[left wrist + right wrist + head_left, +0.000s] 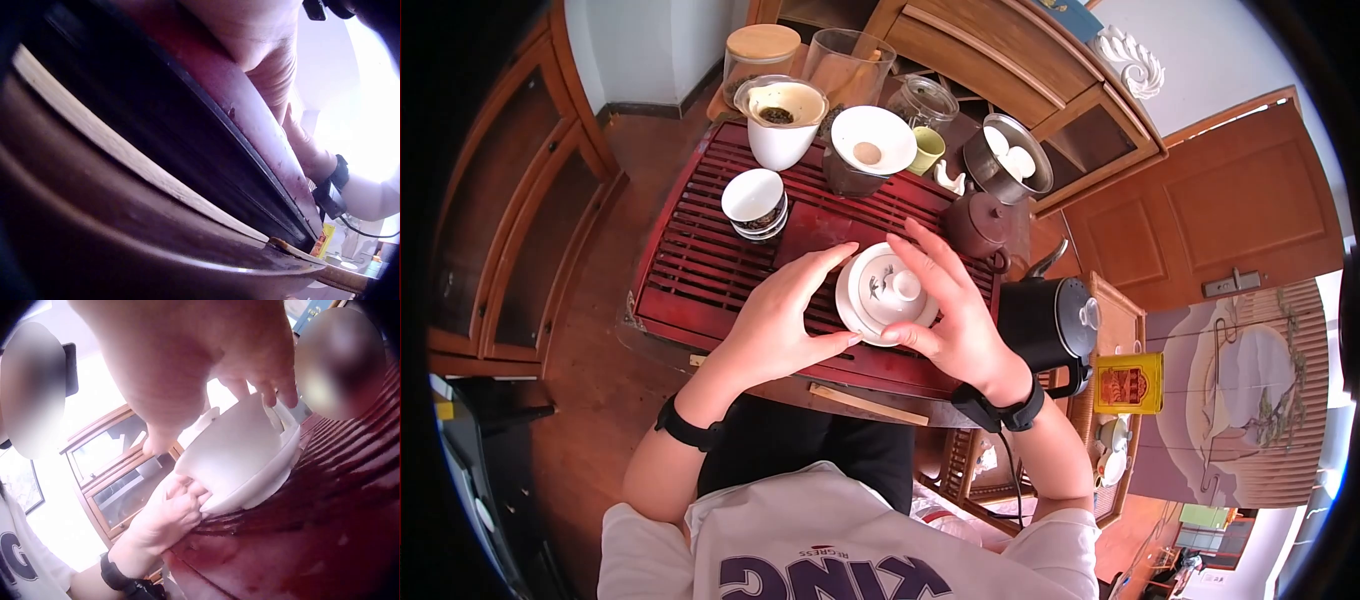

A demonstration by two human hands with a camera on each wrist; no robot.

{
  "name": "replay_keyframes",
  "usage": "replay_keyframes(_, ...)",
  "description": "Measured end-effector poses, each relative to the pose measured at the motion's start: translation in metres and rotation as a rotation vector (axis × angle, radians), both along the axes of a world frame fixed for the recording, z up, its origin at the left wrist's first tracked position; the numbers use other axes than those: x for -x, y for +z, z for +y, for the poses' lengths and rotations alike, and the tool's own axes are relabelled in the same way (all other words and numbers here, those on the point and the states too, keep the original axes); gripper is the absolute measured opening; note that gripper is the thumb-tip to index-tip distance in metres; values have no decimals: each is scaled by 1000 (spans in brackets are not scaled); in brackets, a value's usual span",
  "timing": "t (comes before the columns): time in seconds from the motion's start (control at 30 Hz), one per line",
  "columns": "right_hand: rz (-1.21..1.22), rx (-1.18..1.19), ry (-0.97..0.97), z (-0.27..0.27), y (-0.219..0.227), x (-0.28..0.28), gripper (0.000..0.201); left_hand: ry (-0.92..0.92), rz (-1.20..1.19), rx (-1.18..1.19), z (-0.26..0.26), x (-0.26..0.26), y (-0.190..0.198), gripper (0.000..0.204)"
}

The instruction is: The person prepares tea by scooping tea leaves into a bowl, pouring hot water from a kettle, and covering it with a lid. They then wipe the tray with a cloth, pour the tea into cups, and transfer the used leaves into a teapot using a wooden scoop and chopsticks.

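Observation:
A white lidded gaiwan (887, 295) with a small dark painted motif is close over the front of the slatted tea tray (690, 270). My left hand (785, 320) curves round its left side, thumb tip at the lower rim and forefinger at the upper left edge. From the other side my right hand (950, 310) grips it, thumb near the front rim and fingers spread over the far rim. The right wrist view shows the gaiwan (240, 453) from the side, with the left hand (165, 515) at its near edge. Its saucer-like rim flares outward.
Stacked cups (756, 203), a white pitcher with a strainer (782, 125) and a white bowl-shaped strainer (873, 140) stand on the tray. A brown teapot (977, 224) and a black kettle (1045, 320) are at the right. A metal pot (1008, 160) stands behind.

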State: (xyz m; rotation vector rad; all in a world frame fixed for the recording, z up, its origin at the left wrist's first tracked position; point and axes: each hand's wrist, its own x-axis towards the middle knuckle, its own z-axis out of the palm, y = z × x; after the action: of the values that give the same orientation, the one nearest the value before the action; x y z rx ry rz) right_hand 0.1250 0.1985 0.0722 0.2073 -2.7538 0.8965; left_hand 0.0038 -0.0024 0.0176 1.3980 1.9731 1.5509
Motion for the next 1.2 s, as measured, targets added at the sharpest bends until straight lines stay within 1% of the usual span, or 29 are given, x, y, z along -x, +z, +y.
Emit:
replay_keyframes(0.03, -2, 26, -10, 0, 4, 1, 95, -5, -5, 8, 0, 0, 0, 85)
replay_keyframes(0.07, 1, -13, 0, 1, 5, 1, 102, -10, -11, 15, 0, 0, 1, 85)
replay_keyframes(0.2, -14, 32, 31, -1, 6, 3, 106, -6, -24, 24, 0, -1, 4, 85)
replay_keyframes(0.3, -42, 22, 21, -4, -2, 5, 101, 0, -54, 13, 0, -1, 2, 85)
replay_keyframes(0.37, 33, -40, -25, -6, -5, 7, 86, -3, -48, 21, 0, -1, 3, 85)
replay_keyframes(0.5, 82, -12, -40, -10, -6, 9, 83, -6, -62, 20, 0, 0, 2, 85)
replay_keyframes(0.67, 80, -56, -82, -15, -5, 4, 77, -2, -42, 15, 0, 0, 1, 85)
replay_keyframes(0.77, 113, 12, -103, -15, -7, 5, 76, -12, -47, 13, 0, 1, 2, 84)
replay_keyframes(1.0, 157, -12, -169, -15, -5, 6, 77, -8, -61, 18, 0, 0, 2, 84)
replay_keyframes(1.07, 235, -21, -192, -10, 2, 6, 79, -9, -27, 0, 0, 1, -1, 84)
replay_keyframes(1.2, 251, -55, -247, -2, 15, 3, 81, -16, -28, 5, 2, 1, -1, 84)
